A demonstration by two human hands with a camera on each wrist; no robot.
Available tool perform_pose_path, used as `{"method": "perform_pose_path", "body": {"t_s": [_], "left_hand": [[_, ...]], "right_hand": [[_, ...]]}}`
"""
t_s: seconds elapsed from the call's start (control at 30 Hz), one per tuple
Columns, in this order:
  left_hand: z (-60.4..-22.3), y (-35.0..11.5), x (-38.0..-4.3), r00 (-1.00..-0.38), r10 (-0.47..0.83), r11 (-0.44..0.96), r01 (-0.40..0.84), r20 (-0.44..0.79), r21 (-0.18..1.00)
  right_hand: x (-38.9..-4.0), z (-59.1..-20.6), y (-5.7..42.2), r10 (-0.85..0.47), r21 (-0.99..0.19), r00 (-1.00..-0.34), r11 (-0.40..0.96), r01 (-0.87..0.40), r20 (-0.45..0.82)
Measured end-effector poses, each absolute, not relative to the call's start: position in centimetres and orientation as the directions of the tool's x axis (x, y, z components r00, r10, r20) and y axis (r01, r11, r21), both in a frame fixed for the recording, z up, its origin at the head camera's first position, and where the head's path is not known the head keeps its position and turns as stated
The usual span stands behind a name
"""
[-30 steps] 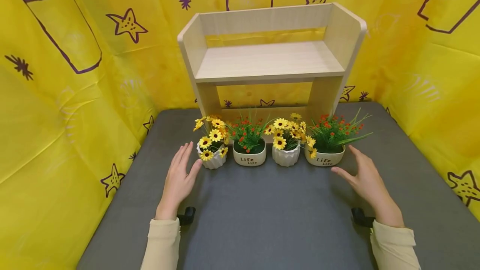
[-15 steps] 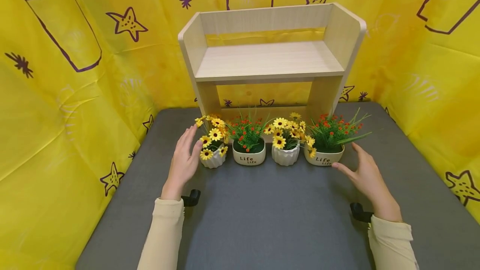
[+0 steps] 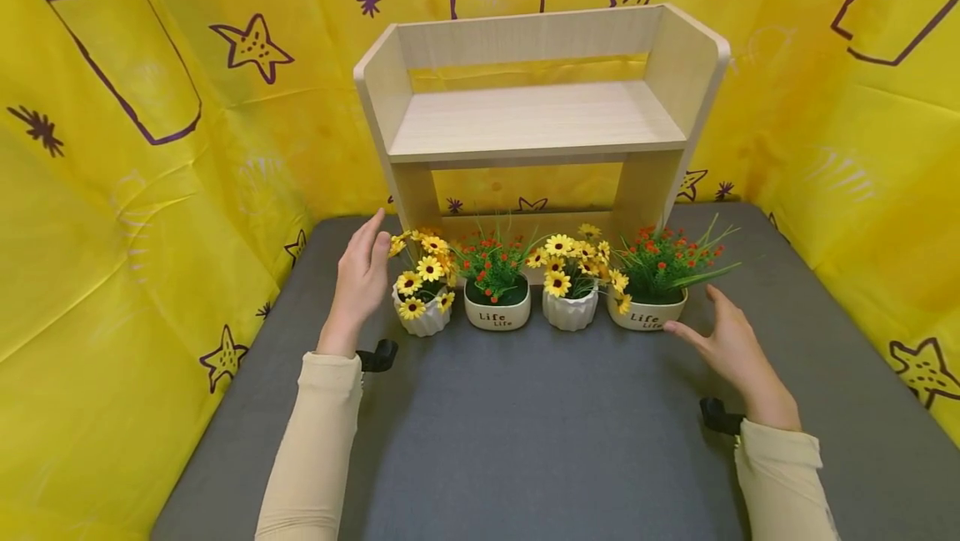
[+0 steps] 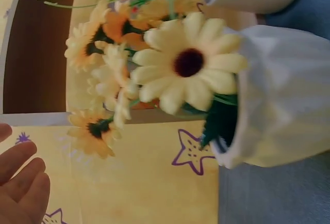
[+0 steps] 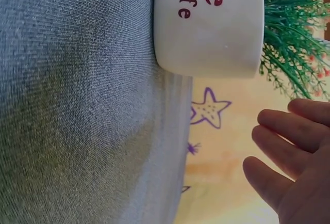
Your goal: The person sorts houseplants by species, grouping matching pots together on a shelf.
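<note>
Head view, hands (image 3: 362,278) flanking four potted plants (image 3: 497,314), shelf (image 3: 540,120) behind

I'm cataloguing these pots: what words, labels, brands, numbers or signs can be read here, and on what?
"Life", with a smaller "Life" below: on the rightmost pot; the larger word runs off the edge in the right wrist view.
"Life", with a smaller "Life" below: on the second pot from the left.
No writing shows on the leftmost pot, third pot or shelf.
</note>
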State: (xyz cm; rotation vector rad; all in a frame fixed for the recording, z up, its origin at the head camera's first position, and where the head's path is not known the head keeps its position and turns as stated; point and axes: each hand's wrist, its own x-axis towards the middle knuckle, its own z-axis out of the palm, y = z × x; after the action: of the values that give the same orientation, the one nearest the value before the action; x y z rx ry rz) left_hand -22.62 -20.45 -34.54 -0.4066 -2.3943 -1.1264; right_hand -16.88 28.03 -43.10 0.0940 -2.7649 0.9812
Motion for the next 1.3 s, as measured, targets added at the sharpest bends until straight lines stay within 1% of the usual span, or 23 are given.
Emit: {"method": "perform_pose_path", "body": {"t_s": [0.37, 0.63, 1.1, 1.3], "left_hand": [[-32.9, -20.4, -24.4, -0.907, 0.023, 0.594, 0.35, 0.42, 0.724], [-32.0, -20.5, -25.6, -0.923, -0.01, 0.587, 0.306, 0.385, 0.749], [-31.4, -20.8, -27.9, -0.963, -0.041, 0.561, 0.199, 0.268, 0.803], [-30.9, -20.6, -28.8, -0.971, -0.036, 0.552, 0.177, 0.235, 0.815]], "right_hand": [[-18.0, -43.9, 27.9, -0.001, -0.623, -0.987, 0.776, -0.103, 0.162], [-19.1, -44.5, 27.8, -0.02, -0.649, -0.992, 0.755, -0.098, 0.126], [-20.1, -45.1, 27.5, -0.024, -0.7, -0.987, 0.702, -0.131, 0.161], [-20.3, -45.0, 27.3, -0.01, -0.719, -0.996, 0.691, -0.069, 0.085]]}}
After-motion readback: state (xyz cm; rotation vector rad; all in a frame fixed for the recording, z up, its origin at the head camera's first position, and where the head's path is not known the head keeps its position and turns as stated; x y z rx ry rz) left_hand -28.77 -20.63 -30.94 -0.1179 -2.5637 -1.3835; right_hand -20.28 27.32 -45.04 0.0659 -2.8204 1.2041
